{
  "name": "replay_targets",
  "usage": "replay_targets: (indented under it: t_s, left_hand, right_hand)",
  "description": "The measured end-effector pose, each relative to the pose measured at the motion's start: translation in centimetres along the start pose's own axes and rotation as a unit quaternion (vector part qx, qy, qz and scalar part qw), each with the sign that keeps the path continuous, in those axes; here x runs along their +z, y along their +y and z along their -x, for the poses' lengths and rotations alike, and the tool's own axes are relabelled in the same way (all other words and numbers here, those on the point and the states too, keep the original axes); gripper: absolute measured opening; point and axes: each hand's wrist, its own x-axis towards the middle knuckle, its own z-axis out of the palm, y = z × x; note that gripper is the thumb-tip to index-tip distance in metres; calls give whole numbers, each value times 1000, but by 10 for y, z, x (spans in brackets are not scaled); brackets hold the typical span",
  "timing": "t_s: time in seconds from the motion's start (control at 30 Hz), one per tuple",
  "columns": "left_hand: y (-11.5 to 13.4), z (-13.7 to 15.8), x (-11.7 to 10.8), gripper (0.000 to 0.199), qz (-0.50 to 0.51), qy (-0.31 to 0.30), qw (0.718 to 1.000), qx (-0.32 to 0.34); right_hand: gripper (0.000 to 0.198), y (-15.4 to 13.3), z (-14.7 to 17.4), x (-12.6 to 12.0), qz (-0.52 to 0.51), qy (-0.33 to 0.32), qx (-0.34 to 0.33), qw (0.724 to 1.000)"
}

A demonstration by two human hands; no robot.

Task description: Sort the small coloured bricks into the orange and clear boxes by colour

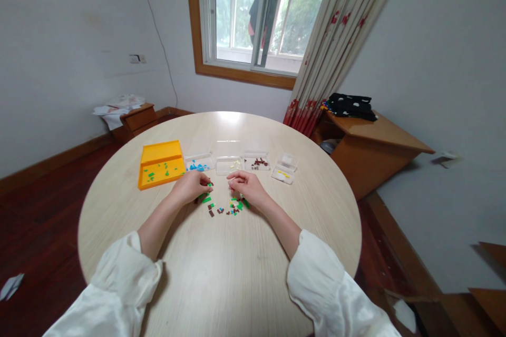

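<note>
My left hand (192, 188) is closed, its fingers curled at small brown and green bricks; what it grips is partly hidden. Across a short gap, my right hand (248, 188) holds its thumb and fingers pinched together, and anything between them is too small to name. Beneath and between the hands lie loose toy bricks: a green brick (206, 199) and a brown brick (211, 214) by the left hand, and a mixed pile of bricks (236, 205) in green, brown, white and blue below the right.
Behind my hands stand an orange case (160, 154) with green pieces, and clear boxes with blue pieces (197, 166), pale yellow pieces (237, 164), brown pieces (259, 162) and yellow pieces (283, 174). All rest on a round wooden table (221, 284). A wooden desk (371, 142) stands at right.
</note>
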Motion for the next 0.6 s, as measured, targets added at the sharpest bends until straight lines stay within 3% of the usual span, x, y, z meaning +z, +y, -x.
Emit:
replay_targets:
  t_s: [0.27, 0.6]
  left_hand:
    - [-2, -1, 1, 23, -23, -3, 1000, 15]
    - [1, -1, -1, 21, -83, -1, 993, 84]
  right_hand:
    - [21, -1, 0, 1, 4, -1, 2, 1000]
    - [22, 1, 0, 1, 14, 0, 0, 1000]
